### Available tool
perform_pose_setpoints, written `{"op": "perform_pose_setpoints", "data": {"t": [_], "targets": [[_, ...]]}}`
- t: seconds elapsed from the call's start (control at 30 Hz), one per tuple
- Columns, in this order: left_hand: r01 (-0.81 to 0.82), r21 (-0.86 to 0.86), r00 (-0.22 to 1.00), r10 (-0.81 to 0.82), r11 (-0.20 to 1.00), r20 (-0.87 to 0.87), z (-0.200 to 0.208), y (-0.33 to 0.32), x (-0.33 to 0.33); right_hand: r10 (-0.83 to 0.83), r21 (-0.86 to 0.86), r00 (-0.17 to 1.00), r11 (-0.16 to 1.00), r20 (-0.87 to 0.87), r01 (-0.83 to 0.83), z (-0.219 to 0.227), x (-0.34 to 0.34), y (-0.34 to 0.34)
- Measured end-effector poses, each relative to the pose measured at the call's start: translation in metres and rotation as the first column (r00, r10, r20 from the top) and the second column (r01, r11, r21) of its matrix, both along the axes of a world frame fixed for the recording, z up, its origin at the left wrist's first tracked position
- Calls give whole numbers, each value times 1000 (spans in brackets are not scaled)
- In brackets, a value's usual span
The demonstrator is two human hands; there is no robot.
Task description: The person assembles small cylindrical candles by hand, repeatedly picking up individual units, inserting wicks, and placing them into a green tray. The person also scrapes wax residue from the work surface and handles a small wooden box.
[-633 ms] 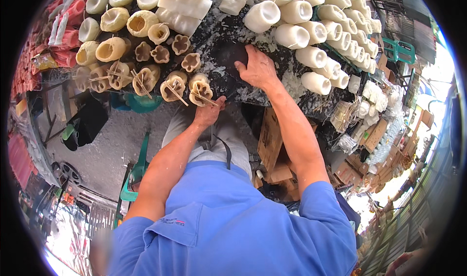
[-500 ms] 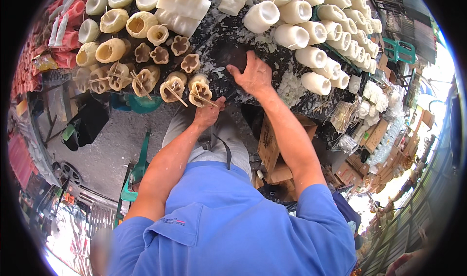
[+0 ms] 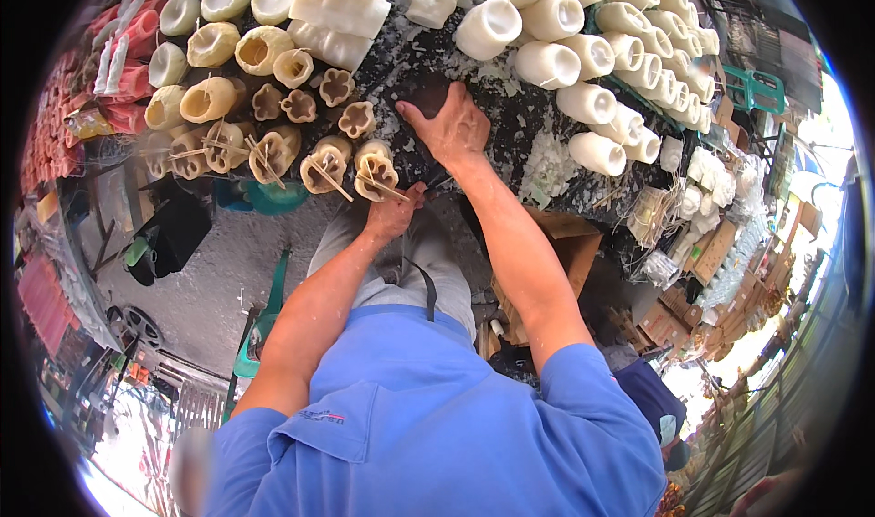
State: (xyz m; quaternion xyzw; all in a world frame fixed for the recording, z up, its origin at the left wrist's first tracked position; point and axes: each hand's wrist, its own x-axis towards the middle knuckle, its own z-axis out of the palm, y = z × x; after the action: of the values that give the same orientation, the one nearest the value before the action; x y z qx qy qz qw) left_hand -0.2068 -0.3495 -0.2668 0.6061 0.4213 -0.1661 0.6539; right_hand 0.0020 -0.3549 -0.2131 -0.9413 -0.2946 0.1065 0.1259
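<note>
My right hand (image 3: 458, 129) lies over the dark tabletop (image 3: 510, 120), which is strewn with white wax flakes. Its thumb spreads away from the fingers, and I see nothing held in it. A dark, rounded patch shows just beyond that hand; I cannot make out what it is. At the table's near edge my left hand (image 3: 394, 212) is closed, fingertips pointing right, and whatever it grips is hidden. Right above it stands a flower-shaped cream candle shell (image 3: 375, 172) with thin sticks across its top. A similar shell with sticks (image 3: 325, 166) stands to its left.
Rows of white cylindrical candles (image 3: 548, 65) fill the right side of the table. Round hollow candles (image 3: 211, 45) and pink wax pieces (image 3: 137, 61) crowd the left. Wax slabs (image 3: 339, 14) lie at the back. A cardboard box (image 3: 574, 253) sits below the edge, a green chair (image 3: 262, 325) behind left.
My right hand has slid left and slightly farther away over the tabletop, its thumb still apart. My left hand has hardly moved at the edge.
</note>
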Motion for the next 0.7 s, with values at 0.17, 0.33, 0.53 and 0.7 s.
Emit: {"op": "perform_pose_setpoints", "data": {"t": [0.17, 0.33, 0.53, 0.7], "targets": [[26, 16, 1000, -26, 1000, 16, 1, 2, 1, -86, 26, 996, 996, -6, 86, 5, 22, 2], [22, 4, 1000, -22, 1000, -8, -1, 0, 0, -53, -99, 999, 994, -13, 51, 2, 26, 26], [101, 33, 995, -101, 994, -13, 4, 8, 4, 7, -64, 1000, 998, -27, -9, 11, 21, 0], [41, -38, 999, -41, 998, 7, 3, 4, 2, -42, -87, 999, 995, 9, 43, 4, 19, -11]]}}
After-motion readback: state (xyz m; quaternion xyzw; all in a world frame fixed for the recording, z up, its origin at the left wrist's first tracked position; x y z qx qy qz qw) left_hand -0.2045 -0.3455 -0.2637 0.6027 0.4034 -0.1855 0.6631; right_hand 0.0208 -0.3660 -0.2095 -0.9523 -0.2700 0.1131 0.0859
